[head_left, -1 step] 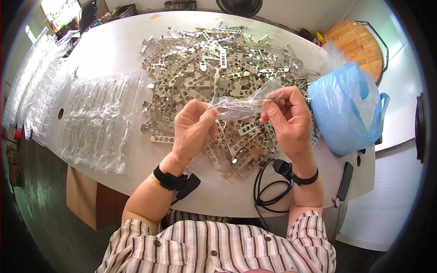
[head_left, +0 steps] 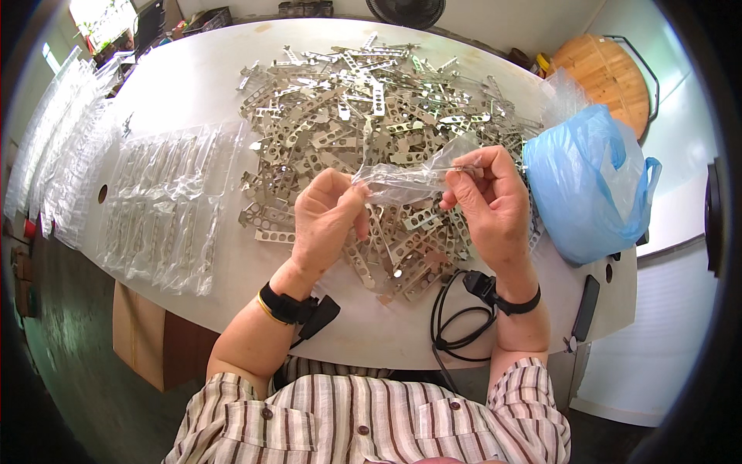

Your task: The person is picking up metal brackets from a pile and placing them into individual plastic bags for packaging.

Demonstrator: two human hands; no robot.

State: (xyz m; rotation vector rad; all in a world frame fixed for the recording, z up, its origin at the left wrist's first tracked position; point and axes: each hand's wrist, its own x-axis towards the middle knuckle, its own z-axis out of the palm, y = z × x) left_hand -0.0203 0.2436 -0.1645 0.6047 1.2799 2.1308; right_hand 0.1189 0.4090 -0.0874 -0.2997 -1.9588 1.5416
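Observation:
Over the heap, a small clear plastic bag (head_left: 406, 184) is stretched between my two hands. My left hand (head_left: 328, 215) is closed, pinching the bag's left end between thumb and fingers. Closed too, my right hand (head_left: 495, 203) grips a thin metal piece (head_left: 462, 168) at the bag's right end; whether the piece lies inside the bag I cannot tell. Beneath and beyond both hands spreads a big pile of flat metal strips with round holes (head_left: 332, 116). Black straps sit on both wrists.
Filled clear bags (head_left: 162, 209) lie in rows at the left of the white table (head_left: 201, 77), with more plastic sleeves (head_left: 66, 139) past its left edge. A blue plastic bag (head_left: 583, 185) stands at right. Black cable (head_left: 440, 340) and a dark oblong object (head_left: 587, 308) lie near the front.

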